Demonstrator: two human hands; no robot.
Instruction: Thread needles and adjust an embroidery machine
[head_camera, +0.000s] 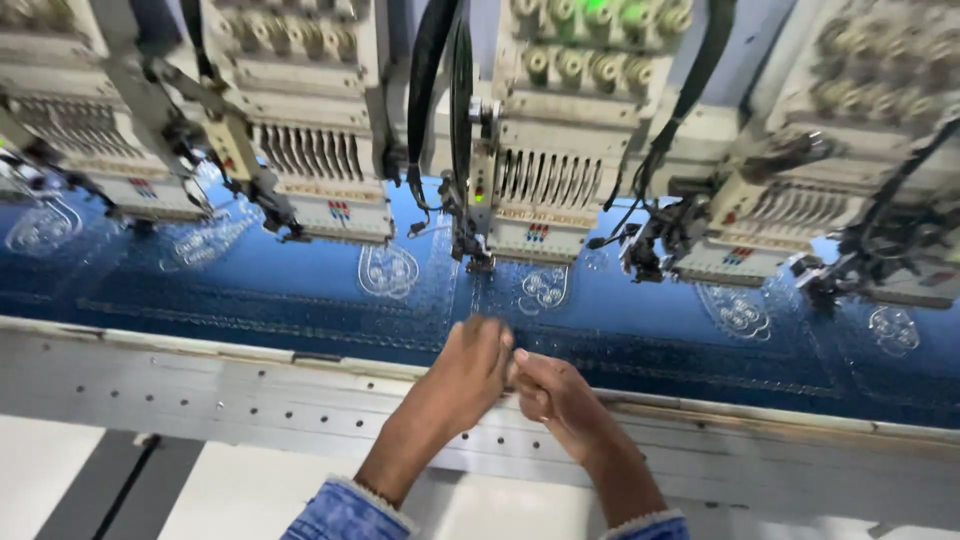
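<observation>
Your left hand (470, 372) and right hand (548, 392) meet fingertip to fingertip just above the metal rail (200, 385), fingers pinched shut as if on a thread, but it's too fine and blurred to confirm, so what they grip I cannot tell. Beyond the pinch lies the blue cloth (620, 330), stretched flat under the row of embroidery heads (540, 190), with pale stitched motifs (543, 287) spaced along it. Risk, as I judge it: the needles of the head straight past your fingertips sit near, so reaching further in could catch a finger; tugging hard could snap whatever strand you pinch or pucker the cloth. Your denim cuffs (345, 510) hang well behind the grip, away from the heads.
</observation>
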